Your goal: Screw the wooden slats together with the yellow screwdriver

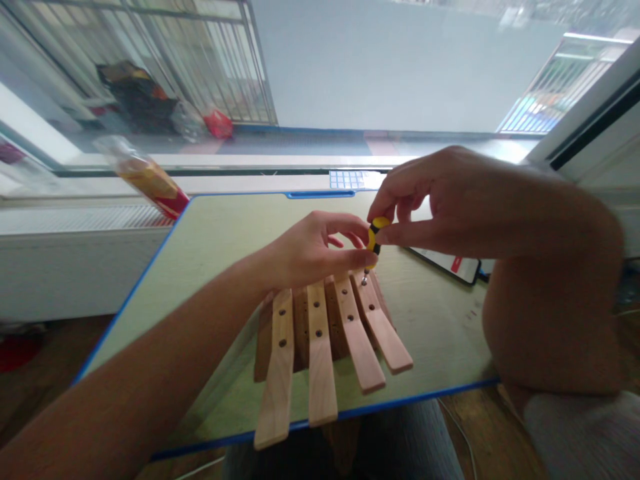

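Note:
A short yellow-and-black screwdriver stands tilted, its tip at a screw in the rightmost wooden strip. My right hand pinches the top of its handle. Lower down, my left hand closes its thumb and fingers round the same handle. Several pale wooden strips, each with dark screws, lie across a brown wooden base. The strips' long ends reach toward me, two of them past the table edge. My left hand hides part of the far ends of the strips.
The pale tabletop has a blue rim. A phone with a cable lies at the right, partly behind my right arm. A plastic-wrapped package leans at the left by the radiator. The window rises behind the table.

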`<action>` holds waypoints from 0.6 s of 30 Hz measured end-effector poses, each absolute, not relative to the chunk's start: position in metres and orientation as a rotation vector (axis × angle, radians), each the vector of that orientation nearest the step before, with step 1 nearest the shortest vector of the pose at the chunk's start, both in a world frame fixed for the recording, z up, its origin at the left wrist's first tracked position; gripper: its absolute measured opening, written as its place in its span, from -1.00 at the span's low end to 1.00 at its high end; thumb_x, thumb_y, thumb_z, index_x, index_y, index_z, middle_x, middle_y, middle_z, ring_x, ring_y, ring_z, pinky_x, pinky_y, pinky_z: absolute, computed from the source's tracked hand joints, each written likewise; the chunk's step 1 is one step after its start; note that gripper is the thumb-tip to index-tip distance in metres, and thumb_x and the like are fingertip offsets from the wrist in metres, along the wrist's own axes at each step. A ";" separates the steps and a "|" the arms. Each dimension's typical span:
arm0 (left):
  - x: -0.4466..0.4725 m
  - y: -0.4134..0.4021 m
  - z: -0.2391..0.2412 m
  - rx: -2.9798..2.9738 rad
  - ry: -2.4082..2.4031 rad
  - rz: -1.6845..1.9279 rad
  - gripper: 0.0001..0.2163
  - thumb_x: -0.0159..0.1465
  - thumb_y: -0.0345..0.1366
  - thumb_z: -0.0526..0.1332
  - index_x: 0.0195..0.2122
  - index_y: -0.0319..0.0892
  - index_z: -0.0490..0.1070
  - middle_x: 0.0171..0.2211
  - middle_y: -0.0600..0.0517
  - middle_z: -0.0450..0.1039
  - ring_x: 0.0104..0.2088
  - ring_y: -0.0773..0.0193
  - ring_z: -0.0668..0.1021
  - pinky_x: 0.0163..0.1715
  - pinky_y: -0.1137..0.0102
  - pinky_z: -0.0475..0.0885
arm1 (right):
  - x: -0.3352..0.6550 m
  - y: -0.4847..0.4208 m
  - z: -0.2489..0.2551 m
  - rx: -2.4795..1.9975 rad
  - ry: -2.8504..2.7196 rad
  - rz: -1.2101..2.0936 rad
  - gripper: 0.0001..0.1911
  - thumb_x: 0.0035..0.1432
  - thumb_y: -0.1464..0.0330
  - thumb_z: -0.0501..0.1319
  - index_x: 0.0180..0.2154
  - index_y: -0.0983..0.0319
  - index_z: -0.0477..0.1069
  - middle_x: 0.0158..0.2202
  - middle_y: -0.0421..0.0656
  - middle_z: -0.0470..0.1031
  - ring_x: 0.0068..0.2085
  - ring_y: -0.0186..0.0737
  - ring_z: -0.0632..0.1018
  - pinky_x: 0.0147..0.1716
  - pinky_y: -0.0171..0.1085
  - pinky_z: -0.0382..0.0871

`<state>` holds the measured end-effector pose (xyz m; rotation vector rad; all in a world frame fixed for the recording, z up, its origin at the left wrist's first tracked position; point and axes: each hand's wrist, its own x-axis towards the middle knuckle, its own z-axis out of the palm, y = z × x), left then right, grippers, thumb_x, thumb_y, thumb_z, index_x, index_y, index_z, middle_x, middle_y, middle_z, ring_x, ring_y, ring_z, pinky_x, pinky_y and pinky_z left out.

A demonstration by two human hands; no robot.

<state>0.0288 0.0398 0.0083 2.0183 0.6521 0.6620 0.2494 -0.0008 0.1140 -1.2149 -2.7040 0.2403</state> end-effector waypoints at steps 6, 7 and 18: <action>0.029 0.039 0.008 2.016 0.653 0.665 -0.74 0.30 -0.12 0.43 -0.10 -0.17 0.64 -0.12 -0.04 0.66 -0.06 0.14 0.63 0.01 0.20 0.51 | 0.250 0.002 0.109 -1.319 -2.628 0.174 -0.80 0.17 0.20 0.36 -0.43 0.16 0.59 -0.58 -0.31 0.46 -0.53 -0.37 0.34 -0.44 -0.21 0.13; 0.029 0.039 0.009 2.016 0.653 0.667 -0.74 0.30 -0.12 0.44 -0.11 -0.17 0.64 -0.13 -0.03 0.65 -0.06 0.14 0.63 0.01 0.20 0.51 | 0.249 0.002 0.108 -1.324 -2.617 0.176 -0.77 0.17 0.18 0.36 -0.44 0.17 0.57 -0.59 -0.32 0.43 -0.53 -0.37 0.32 -0.44 -0.21 0.12; 0.031 0.038 0.007 2.007 0.681 0.703 -0.71 0.27 -0.08 0.45 -0.14 -0.19 0.61 -0.20 0.00 0.64 -0.13 0.18 0.64 -0.05 0.28 0.52 | 0.243 0.007 0.103 -1.357 -2.588 0.059 -0.55 0.22 0.10 0.33 -0.60 0.18 0.36 -0.70 -0.30 0.23 -0.55 -0.39 0.18 -0.46 -0.18 0.04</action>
